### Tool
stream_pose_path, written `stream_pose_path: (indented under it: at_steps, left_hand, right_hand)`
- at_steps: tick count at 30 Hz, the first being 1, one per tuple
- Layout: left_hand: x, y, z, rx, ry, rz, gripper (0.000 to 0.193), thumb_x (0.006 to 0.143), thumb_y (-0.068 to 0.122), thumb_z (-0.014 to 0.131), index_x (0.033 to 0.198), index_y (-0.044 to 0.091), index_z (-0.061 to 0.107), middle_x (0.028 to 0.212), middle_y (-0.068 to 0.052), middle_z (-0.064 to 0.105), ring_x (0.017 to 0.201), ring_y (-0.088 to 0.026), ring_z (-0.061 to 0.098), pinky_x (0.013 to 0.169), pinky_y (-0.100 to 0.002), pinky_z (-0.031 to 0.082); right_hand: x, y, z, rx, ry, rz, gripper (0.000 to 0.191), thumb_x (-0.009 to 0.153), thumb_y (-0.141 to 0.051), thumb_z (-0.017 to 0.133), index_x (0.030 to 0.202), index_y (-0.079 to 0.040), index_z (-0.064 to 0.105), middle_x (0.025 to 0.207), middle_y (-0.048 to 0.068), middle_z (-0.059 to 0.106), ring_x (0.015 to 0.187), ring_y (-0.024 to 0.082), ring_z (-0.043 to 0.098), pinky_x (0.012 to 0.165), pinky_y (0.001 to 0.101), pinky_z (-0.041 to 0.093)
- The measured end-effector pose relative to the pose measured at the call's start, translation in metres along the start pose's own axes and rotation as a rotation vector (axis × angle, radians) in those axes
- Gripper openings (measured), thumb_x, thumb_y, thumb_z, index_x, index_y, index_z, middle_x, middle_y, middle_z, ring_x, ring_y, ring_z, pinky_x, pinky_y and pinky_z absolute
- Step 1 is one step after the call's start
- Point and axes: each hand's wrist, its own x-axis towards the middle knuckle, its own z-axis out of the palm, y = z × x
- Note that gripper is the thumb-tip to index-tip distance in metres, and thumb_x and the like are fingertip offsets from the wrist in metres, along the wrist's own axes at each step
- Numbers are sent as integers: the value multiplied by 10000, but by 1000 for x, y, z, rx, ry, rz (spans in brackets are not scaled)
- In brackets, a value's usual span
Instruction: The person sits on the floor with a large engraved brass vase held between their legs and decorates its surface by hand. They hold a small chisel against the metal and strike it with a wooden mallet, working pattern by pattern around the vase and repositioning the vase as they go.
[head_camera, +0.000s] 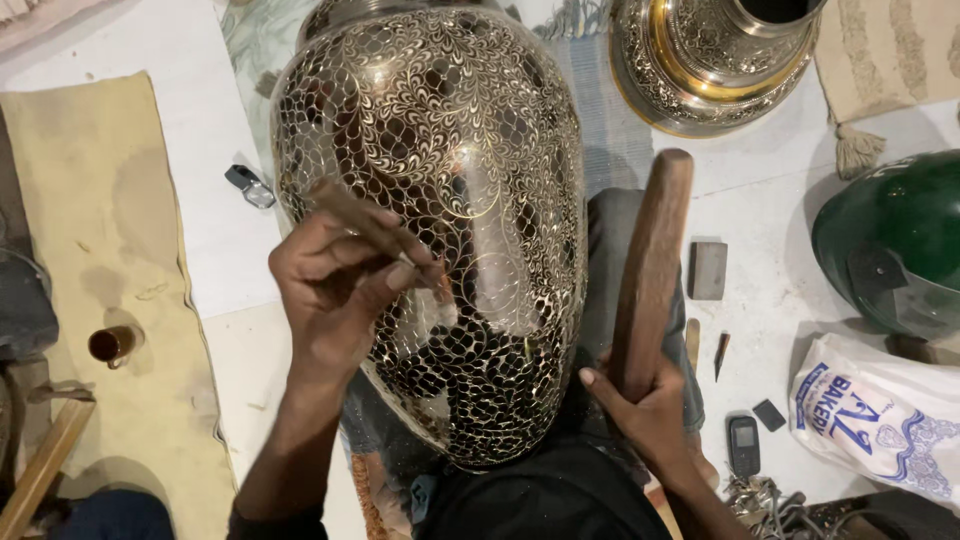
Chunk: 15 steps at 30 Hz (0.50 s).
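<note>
Large engraved brass vase (440, 200) lies on lap over floor (760, 200), long axis running away from person, mouth end far. Left hand (345, 285) closed around thin chisel (375, 232), tip slanting down-right onto vase's near belly. Right hand (645, 410) closed on wooden mallet (652, 265), upright just right of vase, apart from chisel head. Left hand nearer the work point. Second brass vessel (700, 60) at far right; green helmet (895, 245) right.

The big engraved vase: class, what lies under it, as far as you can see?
Under the vase show grey trousered legs and a blue striped cloth. The vase covers whatever props it directly, so that cannot be seen.
</note>
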Motion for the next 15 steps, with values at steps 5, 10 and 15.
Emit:
stream_pose_path:
  at_steps: [5,10,15]
  left_hand:
    - [-23,1,7,46,135,-196,291,960,-120,604,1243,-59,632,996,-179,757,891,-224,783,816,-379,716]
    - [-32,-11,47,78,122,-210,327,969,-84,614,1292,-40,605,989,-169,776,863,-221,809,746,-339,733]
    - [-37,-26,88,341,206,-142,309,976,-135,612,1261,-25,658,998,-133,775,872,-173,787,811,-282,699]
  right_hand:
    - [9,-8,-4,171,-72,149,424,754,-176,843,1076,15,645,666,60,667,499,131,619,431,276,495]
    - [10,-27,1,86,-53,98,404,775,-180,841,1076,12,651,625,77,655,467,136,602,393,266,445]
    - [15,-45,4,-30,-35,-76,398,750,-149,861,1067,1,675,675,43,695,529,95,647,458,234,507]
